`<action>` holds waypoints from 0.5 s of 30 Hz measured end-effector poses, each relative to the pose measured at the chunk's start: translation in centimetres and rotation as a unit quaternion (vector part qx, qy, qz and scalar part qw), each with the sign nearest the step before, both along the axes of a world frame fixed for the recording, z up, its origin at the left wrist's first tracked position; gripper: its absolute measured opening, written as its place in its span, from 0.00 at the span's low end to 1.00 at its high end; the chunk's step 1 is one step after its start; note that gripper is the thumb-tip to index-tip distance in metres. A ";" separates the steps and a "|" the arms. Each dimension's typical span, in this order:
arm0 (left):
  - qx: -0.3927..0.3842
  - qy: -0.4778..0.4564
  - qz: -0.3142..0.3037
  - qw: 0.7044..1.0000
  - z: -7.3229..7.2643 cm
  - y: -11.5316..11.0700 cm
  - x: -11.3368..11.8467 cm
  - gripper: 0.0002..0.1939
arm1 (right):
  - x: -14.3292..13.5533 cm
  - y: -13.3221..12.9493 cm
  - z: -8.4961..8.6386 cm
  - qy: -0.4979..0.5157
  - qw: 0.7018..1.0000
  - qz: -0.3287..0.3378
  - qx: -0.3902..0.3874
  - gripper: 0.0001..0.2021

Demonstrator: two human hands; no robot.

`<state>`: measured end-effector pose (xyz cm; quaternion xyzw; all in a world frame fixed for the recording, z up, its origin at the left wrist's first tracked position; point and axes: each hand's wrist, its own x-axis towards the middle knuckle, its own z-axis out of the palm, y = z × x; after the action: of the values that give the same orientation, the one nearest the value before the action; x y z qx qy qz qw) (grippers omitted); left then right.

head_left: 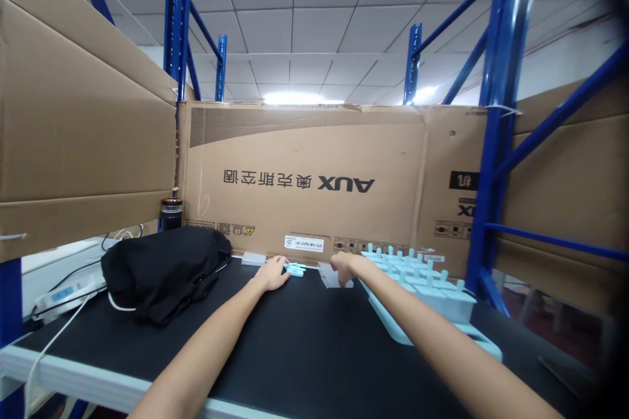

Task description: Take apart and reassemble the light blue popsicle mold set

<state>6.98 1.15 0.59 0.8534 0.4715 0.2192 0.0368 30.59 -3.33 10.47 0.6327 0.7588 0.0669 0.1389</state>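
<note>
Hands both reach to the far edge of the black bench top (304, 340), close to the AUX cardboard box (319, 177) standing along the back.

Left hand (273, 273): fingers curled, tips touching a small light-blue plastic piece (295, 268) lying flat on the mat. Looks like a light pinch or a steadying press; can't tell which, fingertips too small to read.

Right hand (344, 266): fingers bent down onto a small clear/white plastic piece (334, 277) just right of the blue one. Whether it's actually clamped, can't tell.

Light-blue mould tray (427, 294) with rows of upright stick handles sits just right of the right forearm, running from far to near.

Step, my read: picking up or mating the two small parts at the back of the bench, next to the tray. Next move likely needs a firm pinch on the blue piece and a lift clear of the mat, keeping the right forearm off the tray handles.

Black bag (162, 272) far left, dark bottle (171, 213) behind it, white cables near the left edge. Well apart from both hands.
</note>
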 end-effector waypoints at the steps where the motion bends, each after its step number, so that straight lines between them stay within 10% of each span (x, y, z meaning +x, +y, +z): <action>1: -0.003 0.002 0.002 1.000 0.1 -0.1 0.0 0.19 | 0.0 -0.1 -0.3 -0.002 1.000 -0.001 0.002 0.25; 15: 0.012 0.009 0.022 1.000 0.0 -0.3 0.1 0.18 | -0.2 -0.8 -2.1 0.023 0.998 0.022 0.056 0.21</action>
<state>7.10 0.90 0.61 0.8451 0.4878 0.2178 0.0172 30.40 -4.14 8.39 0.6242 0.7706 0.0973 0.0842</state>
